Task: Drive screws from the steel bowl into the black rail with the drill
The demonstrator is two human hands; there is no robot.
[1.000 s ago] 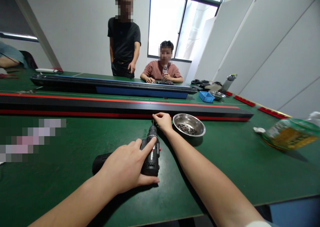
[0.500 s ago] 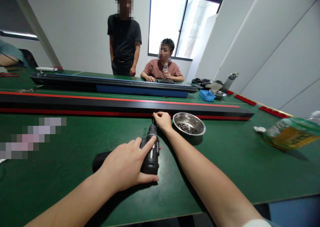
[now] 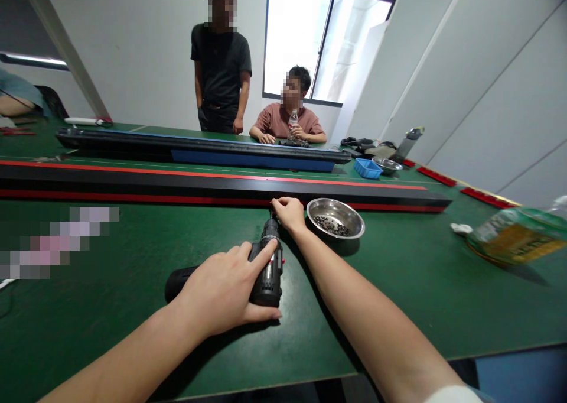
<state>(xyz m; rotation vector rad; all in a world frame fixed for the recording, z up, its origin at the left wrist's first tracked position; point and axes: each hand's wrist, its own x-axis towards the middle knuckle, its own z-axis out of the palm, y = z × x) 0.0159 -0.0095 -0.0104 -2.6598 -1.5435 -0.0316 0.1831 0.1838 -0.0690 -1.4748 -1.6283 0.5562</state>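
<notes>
A black cordless drill [image 3: 268, 273] lies on its side on the green table [image 3: 398, 291], its bit pointing at the near red edge of a long black bar [image 3: 212, 185]. My left hand [image 3: 224, 288] is wrapped over the drill's body, thumb behind it. My right hand [image 3: 287, 211] is at the bit's tip, against the bar, with thumb and forefinger pinched; what they hold is too small to make out. Just right of that hand stands a steel bowl [image 3: 335, 218] with small dark screws in it.
Behind the bar lies another long dark bar [image 3: 199, 146]. A blue basket [image 3: 367, 168] and a second bowl [image 3: 388, 165] stand at the back right. A large green-and-yellow container [image 3: 518, 236] is at the right. Two people [image 3: 221, 78] [image 3: 290, 122] are across the table.
</notes>
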